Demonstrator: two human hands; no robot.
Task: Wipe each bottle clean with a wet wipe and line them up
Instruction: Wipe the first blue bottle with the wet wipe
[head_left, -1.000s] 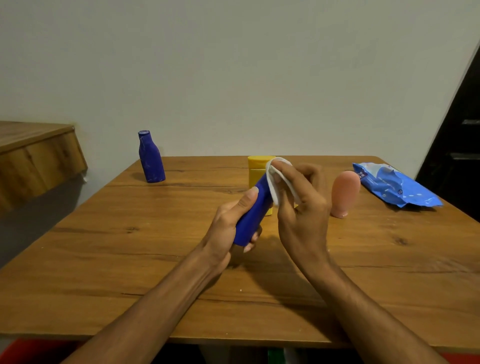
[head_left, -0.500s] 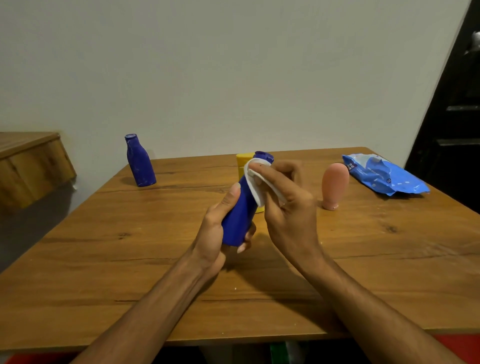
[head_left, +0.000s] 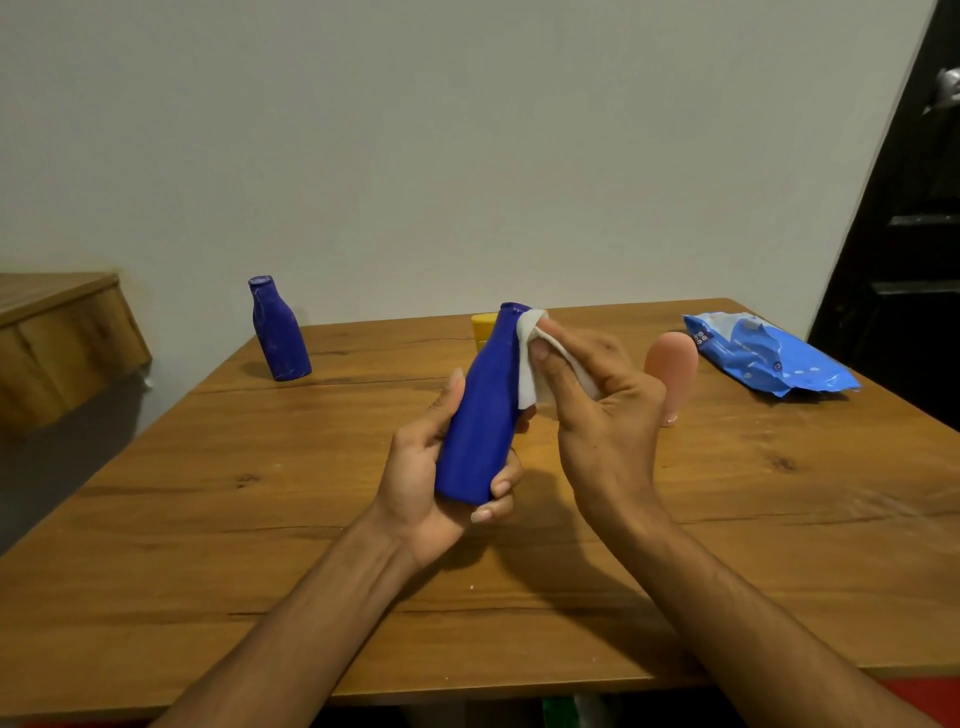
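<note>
Left hand (head_left: 441, 483) is gripping the bottle (head_left: 480, 415) above mid-table (head_left: 208, 493); right hand (head_left: 605, 415) is pinching the wipe (head_left: 527, 364) against its neck. Wet plastic risks slipping if that grip is loosening.

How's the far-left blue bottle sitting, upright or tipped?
Upright: the far-left blue bottle stands on its base on the table, cap up.

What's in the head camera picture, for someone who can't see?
The left hand grips a blue bottle over a table while the right hand presses a white wipe to its neck. Behind stand a second blue bottle, yellow bottle, pink bottle and wipes pack.
</note>
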